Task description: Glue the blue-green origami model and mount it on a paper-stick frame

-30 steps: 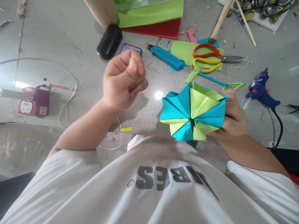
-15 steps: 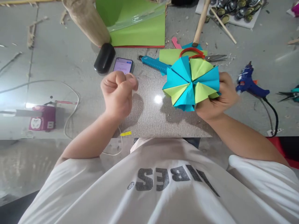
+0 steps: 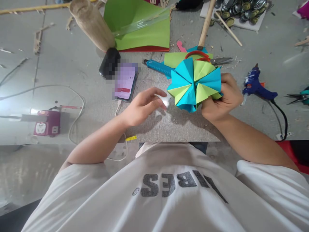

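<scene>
A folded paper piece (image 3: pixel 184 75) with blue and green pleats fanned round a centre is held above the table. My right hand (image 3: pixel 220 98) grips its right side, the fingers partly hidden behind the paper. To the left of the paper, my left hand (image 3: pixel 146 104) is open with nothing in it, thumb and fingers apart and not touching the paper. A phone (image 3: pixel 125 80) with a lit screen, plugged into a white cable, lies beyond my left hand.
Beyond the paper lie a blue cutter (image 3: pixel 159 66), red-handled scissors (image 3: pixel 220 61) and a wooden handle (image 3: pixel 206 27). A glue gun (image 3: pixel 259 85) rests at the right. Green sheets (image 3: pixel 145 35), a black case (image 3: pixel 109 62) and a wooden cylinder (image 3: pixel 93 25) stand farther back.
My left hand has opened from a closed shape and moved right and down, nearer the paper, uncovering the phone. My right hand and the paper have shifted slightly left.
</scene>
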Available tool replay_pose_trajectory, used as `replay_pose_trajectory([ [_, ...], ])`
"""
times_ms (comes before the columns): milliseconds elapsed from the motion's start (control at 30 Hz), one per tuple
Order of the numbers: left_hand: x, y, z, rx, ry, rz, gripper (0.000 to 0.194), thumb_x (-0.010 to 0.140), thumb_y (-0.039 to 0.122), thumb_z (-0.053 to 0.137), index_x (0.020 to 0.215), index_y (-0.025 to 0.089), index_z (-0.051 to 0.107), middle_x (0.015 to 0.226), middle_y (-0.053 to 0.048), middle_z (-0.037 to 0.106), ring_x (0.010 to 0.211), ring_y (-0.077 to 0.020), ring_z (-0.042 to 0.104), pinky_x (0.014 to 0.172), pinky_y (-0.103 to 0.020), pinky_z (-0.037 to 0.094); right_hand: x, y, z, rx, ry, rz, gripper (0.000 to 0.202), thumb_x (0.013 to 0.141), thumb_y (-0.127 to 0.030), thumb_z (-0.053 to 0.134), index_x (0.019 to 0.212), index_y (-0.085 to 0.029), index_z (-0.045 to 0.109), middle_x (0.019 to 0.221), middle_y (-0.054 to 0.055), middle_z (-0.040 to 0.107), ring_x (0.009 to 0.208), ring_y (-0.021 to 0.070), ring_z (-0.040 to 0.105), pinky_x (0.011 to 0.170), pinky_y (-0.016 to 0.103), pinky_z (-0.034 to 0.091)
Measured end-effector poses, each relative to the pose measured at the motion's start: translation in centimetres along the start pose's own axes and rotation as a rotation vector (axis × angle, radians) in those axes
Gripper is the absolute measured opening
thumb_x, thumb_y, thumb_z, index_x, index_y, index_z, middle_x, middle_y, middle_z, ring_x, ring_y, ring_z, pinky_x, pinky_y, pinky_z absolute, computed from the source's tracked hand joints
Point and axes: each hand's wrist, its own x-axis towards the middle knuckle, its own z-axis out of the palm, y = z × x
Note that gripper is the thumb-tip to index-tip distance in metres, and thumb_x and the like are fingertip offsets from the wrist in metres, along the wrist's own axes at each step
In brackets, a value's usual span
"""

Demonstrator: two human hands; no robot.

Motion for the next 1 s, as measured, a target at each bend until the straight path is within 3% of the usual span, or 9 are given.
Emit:
replay_pose_trajectory([
  [133,-0.3,1.7,0.0,0.034,-0.142,0.046,0.049,0.103,0.063,0.079,0.081,0.019,0.080,0.055,0.001,0.062,0.049,-0.0111,0.048,0.048,-0.028,0.033,-0.1,0.1,-0.3,-0.012,-0.036,-0.013,0.020,0.107,-0.039,0.074,0.095,-0.025,0.079,0.083,0.000,0.065,0.072,0.0163,0.062,0.069,0.035,0.050],
  [233,0.1,1.1,0.1,-0.084,0.097,0.198,0.064,0.101,0.069,0.081,0.063,0.021,0.063,0.054,0.002,0.054,0.046,-0.0092,0.043,0.046,-0.029,0.030,-0.2,-0.1,-0.2,-0.052,-0.057,0.013,0.029,0.111,-0.044,0.069,0.090,-0.024,0.077,0.079,0.001,0.063,0.069,0.0156,0.060,0.066,0.035,0.050],
  [400,0.3,-0.7,-1.6,-0.341,0.395,0.458,0.065,0.112,0.061,0.069,0.069,0.025,0.036,0.057,0.008,0.020,0.044,-0.0072,0.021,0.045,-0.032,0.023,0.1,-0.3,0.1,0.030,-0.035,-0.021,0.022,0.109,-0.037,0.073,0.091,-0.027,0.078,0.076,0.000,0.062,0.065,0.0146,0.057,0.062,0.034,0.043],
  [567,1.1,-3.5,-5.5,-0.240,0.801,0.607,0.050,0.123,0.036,0.050,0.075,0.024,0.041,0.068,0.005,0.024,0.052,-0.0091,0.027,0.054,-0.037,0.027,0.3,-0.3,0.1,0.098,0.000,0.023,0.019,0.106,-0.039,0.079,0.092,-0.026,0.079,0.078,0.000,0.065,0.068,0.0147,0.059,0.064,0.034,0.043],
  [633,1.7,-4.8,-5.8,-0.152,0.780,0.605,0.047,0.122,0.039,0.058,0.077,0.025,0.052,0.065,0.006,0.035,0.055,-0.0091,0.035,0.061,-0.037,0.037,0.3,-0.4,0.1,0.146,0.035,0.039,0.015,0.102,-0.034,0.083,0.091,-0.025,0.078,0.079,0.000,0.066,0.068,0.0141,0.061,0.064,0.033,0.043],
  [700,2.1,-5.7,-5.2,-0.032,0.611,0.508,0.022,0.119,0.043,0.066,0.106,0.029,0.075,0.060,0.011,0.046,0.057,-0.0079,0.047,0.082,-0.037,0.057,0.3,-0.5,0.3,0.223,0.073,0.045,0.013,0.097,-0.027,0.086,0.089,-0.024,0.076,0.078,-0.001,0.067,0.068,0.0129,0.062,0.063,0.032,0.043],
  [800,1.8,-5.7,-3.0,0.098,0.389,0.345,0.041,0.112,0.044,0.074,0.151,0.036,0.066,0.103,0.003,0.085,0.111,-0.0193,0.082,0.117,-0.049,0.066,0.3,-0.8,0.7,0.346,0.093,0.105,0.019,0.097,-0.029,0.088,0.086,-0.023,0.075,0.079,0.000,0.069,0.067,0.0121,0.062,0.061,0.031,0.045],
  [900,0.9,-4.4,-1.3,0.185,0.300,0.229,0.053,0.106,0.039,0.075,0.157,0.038,0.060,0.164,-0.006,0.072,0.147,-0.0296,0.076,0.107,-0.045,0.075,0.4,-0.9,1.1,0.383,0.134,0.171,0.027,0.099,-0.036,0.090,0.082,-0.023,0.075,0.078,0.000,0.068,0.065,0.0115,0.059,0.061,0.032,0.047],
  [1000,0.3,-3.2,-0.8,0.262,0.356,0.196,0.054,0.103,0.021,0.071,0.155,0.033,0.064,0.176,-0.009,0.062,0.128,-0.0251,0.084,0.087,-0.032,0.076,0.4,-0.5,1.0,0.352,0.198,0.173,0.026,0.101,-0.039,0.090,0.083,-0.024,0.077,0.075,-0.001,0.066,0.063,0.0108,0.057,0.062,0.033,0.045],
])
